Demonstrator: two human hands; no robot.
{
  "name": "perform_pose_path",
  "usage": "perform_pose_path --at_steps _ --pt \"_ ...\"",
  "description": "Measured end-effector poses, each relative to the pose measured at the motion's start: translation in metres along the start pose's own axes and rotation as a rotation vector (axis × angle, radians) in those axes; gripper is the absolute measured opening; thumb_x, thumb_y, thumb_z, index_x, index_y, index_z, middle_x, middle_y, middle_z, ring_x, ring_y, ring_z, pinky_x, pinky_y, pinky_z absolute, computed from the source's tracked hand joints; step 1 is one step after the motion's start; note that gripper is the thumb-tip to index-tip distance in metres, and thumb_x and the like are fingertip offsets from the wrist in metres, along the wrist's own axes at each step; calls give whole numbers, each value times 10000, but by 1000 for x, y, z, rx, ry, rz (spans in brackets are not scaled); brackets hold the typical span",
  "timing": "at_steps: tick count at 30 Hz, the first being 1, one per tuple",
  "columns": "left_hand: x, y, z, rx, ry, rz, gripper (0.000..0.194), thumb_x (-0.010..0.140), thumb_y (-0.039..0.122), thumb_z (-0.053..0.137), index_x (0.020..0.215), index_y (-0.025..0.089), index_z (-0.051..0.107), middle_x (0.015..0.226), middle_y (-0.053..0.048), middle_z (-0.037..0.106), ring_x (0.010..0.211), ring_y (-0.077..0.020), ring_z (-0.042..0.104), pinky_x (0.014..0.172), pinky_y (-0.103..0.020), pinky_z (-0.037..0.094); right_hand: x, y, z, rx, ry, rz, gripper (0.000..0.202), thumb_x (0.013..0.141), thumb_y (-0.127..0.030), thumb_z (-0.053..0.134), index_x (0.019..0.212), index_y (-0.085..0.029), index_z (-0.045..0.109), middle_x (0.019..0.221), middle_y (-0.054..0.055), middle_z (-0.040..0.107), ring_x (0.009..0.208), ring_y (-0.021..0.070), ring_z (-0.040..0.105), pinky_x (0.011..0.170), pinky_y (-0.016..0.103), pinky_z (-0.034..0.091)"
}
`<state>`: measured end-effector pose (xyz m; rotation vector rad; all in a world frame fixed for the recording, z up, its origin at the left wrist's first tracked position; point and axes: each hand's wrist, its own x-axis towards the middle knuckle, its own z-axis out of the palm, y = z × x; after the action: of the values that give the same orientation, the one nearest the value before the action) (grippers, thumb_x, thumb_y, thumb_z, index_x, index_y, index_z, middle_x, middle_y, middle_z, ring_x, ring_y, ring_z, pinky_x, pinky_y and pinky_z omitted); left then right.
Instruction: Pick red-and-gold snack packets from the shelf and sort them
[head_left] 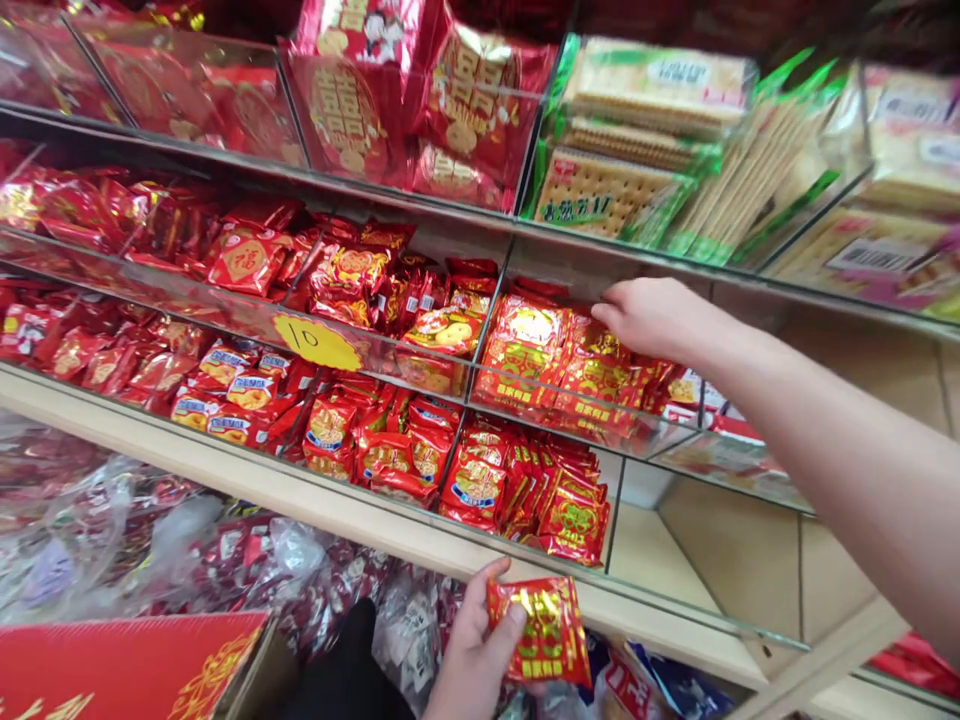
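Your left hand (472, 650) is low in the view, below the wooden front edge of the shelf (352, 515), and it holds a small red and gold snack packet (541, 628). The thumb lies across the left edge of the packet and the other fingers are curled behind it, so the grip is closed on it. The packet stands almost upright, with its long axis running from top to bottom and leaning a little, the top edge toward the upper left and the bottom edge toward the lower right; its printed face is turned toward you. Your right hand (654, 318) reaches to the middle glass compartment (570, 400), palm down, with the fingers nearly straight and loosely together, touching the top of the pile of similar red packets (555, 355). I cannot tell if it grips one. A yellow price tag (315, 342) sits on the glass front to the left.
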<state>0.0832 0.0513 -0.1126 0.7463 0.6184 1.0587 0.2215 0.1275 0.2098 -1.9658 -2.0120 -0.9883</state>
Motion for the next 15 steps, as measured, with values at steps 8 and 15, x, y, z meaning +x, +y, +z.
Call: perform_pose_path --at_steps 8,15 --pt "-7 8 8 -36 34 9 379 732 468 642 970 205 509 734 6 629 513 -122 585 386 -193 437 -240 -84 98 716 256 108 349 864 -417 463 1103 -181 556 959 72 675 814 193 643 694 295 513" --pt "-4 -25 11 204 -42 88 407 704 582 600 723 185 511 568 57 480 485 -85 452 462 -194 397 -295 -115 188 1189 -89 835 476 792 -638 400 828 -192 564 677 23 651 658 195 615 627 278 453"
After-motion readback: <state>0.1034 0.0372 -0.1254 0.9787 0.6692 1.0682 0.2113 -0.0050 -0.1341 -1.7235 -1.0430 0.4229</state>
